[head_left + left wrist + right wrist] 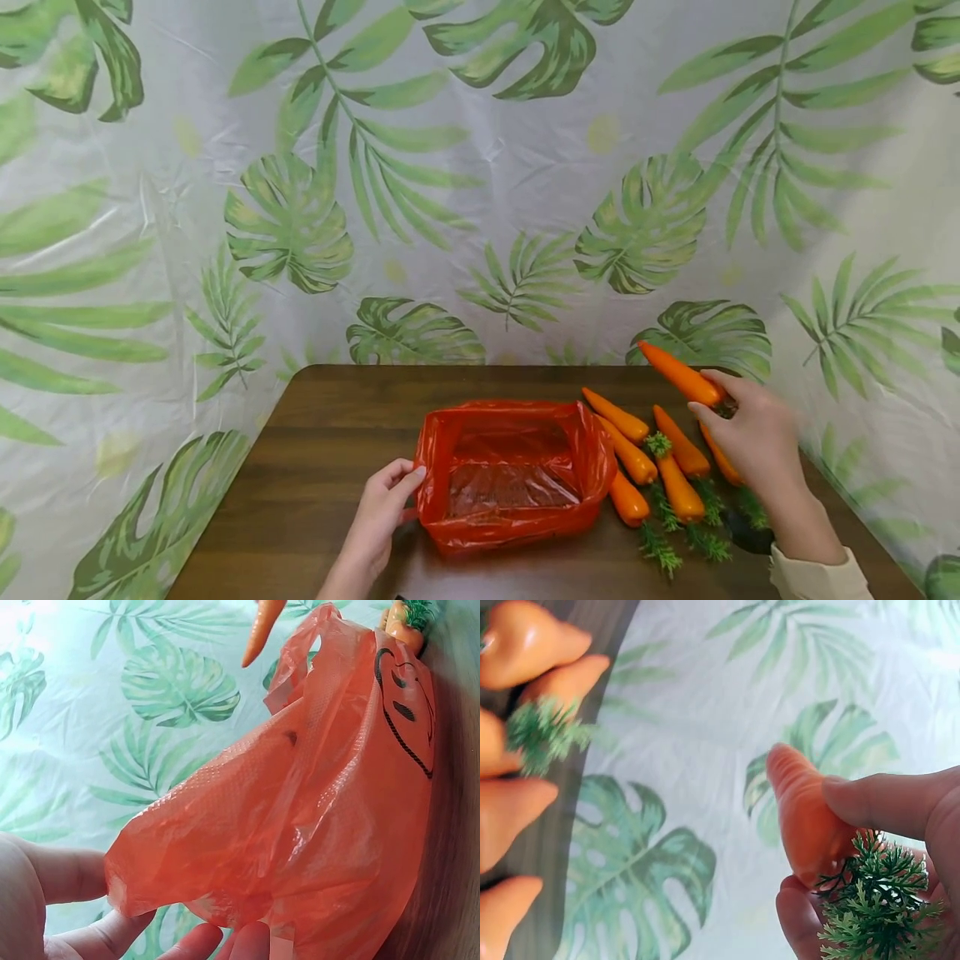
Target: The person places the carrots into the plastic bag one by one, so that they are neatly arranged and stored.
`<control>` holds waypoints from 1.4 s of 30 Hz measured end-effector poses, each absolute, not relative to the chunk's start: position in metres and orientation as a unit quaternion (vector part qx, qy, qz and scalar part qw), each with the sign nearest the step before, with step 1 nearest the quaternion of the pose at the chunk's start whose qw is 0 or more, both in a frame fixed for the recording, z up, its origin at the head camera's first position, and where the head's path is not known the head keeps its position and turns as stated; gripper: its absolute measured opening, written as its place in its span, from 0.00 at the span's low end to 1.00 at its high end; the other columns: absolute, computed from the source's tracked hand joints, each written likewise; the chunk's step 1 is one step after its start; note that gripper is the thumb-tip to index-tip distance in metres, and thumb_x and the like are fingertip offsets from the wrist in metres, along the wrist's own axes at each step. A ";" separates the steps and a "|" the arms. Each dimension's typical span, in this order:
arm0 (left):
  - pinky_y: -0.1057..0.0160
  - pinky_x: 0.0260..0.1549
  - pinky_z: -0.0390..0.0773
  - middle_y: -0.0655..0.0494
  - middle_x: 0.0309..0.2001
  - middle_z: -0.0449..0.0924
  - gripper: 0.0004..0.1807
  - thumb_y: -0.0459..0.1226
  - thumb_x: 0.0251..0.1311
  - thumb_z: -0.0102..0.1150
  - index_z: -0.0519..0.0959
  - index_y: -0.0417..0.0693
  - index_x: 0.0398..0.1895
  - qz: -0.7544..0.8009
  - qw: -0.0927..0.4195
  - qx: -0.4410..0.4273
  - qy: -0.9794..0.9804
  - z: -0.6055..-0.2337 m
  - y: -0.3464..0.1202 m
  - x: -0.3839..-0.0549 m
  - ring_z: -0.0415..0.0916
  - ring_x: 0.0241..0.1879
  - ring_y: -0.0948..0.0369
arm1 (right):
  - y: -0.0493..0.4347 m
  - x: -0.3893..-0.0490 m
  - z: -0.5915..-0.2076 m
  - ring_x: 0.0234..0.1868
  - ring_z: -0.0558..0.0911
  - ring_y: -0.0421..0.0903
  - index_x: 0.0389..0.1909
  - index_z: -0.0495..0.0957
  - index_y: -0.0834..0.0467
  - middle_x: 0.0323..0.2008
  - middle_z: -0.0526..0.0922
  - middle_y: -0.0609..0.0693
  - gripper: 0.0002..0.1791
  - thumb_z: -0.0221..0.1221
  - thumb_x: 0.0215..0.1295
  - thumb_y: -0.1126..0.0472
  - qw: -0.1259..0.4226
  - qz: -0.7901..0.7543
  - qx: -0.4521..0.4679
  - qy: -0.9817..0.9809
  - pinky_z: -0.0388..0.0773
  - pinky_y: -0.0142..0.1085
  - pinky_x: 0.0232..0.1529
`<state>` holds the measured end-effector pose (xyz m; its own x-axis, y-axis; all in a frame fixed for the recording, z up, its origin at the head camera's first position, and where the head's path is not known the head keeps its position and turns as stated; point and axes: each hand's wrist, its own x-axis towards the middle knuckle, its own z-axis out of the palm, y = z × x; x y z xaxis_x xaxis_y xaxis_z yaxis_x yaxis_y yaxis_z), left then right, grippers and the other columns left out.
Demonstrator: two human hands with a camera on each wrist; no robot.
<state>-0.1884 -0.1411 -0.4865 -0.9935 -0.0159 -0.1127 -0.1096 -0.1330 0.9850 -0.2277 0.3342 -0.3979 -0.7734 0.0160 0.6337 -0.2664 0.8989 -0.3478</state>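
Observation:
A red plastic bag (517,529) stands on the table with its mouth spread wide. My left hand (380,508) pinches the bag's left rim between thumb and fingers; the left wrist view shows the thin film (247,825) pulled toward that hand and a printed face on its side. Up off the table at the right, my right hand (753,429) holds a carrot (682,375) by its thick end, the tip pointing up and left. In the right wrist view, green leafy tops (877,900) hang below the held carrot.
Several more carrots (678,492) with green tops lie close together right of the bag, one touching its side. A dark object (746,533) sits partly under the right forearm. A leaf-patterned sheet (525,167) hangs behind the brown wooden table (315,467).

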 end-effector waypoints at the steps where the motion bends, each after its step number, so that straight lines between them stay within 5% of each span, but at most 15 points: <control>1: 0.53 0.37 0.84 0.51 0.38 0.81 0.16 0.42 0.71 0.59 0.78 0.34 0.44 0.751 0.031 -0.047 0.658 -0.486 -0.141 -0.188 0.79 0.38 0.56 | 0.331 -0.229 -0.397 0.35 0.80 0.57 0.59 0.80 0.59 0.44 0.83 0.62 0.29 0.75 0.55 0.58 0.330 0.217 0.073 -0.916 0.74 0.46 0.26; 19: 0.54 0.35 0.84 0.52 0.36 0.80 0.15 0.42 0.70 0.60 0.78 0.36 0.41 0.751 0.032 -0.060 0.657 -0.493 -0.142 -0.183 0.79 0.36 0.57 | 0.269 -0.236 -0.396 0.34 0.79 0.48 0.58 0.82 0.54 0.44 0.84 0.51 0.29 0.76 0.53 0.61 0.315 0.273 0.125 -0.900 0.74 0.40 0.31; 26: 0.56 0.35 0.84 0.52 0.37 0.81 0.14 0.42 0.68 0.62 0.79 0.37 0.40 0.755 0.014 -0.062 0.653 -0.491 -0.142 -0.186 0.80 0.37 0.57 | 0.252 -0.232 -0.394 0.39 0.80 0.45 0.61 0.81 0.50 0.50 0.83 0.47 0.28 0.74 0.58 0.59 0.262 0.324 0.139 -0.898 0.78 0.33 0.33; 42: 0.57 0.33 0.83 0.52 0.34 0.79 0.15 0.42 0.67 0.64 0.79 0.35 0.40 0.758 0.007 -0.065 0.649 -0.493 -0.142 -0.189 0.79 0.33 0.56 | 0.213 -0.233 -0.390 0.42 0.81 0.41 0.62 0.79 0.42 0.54 0.81 0.41 0.29 0.73 0.58 0.57 0.209 0.374 0.162 -0.889 0.81 0.36 0.39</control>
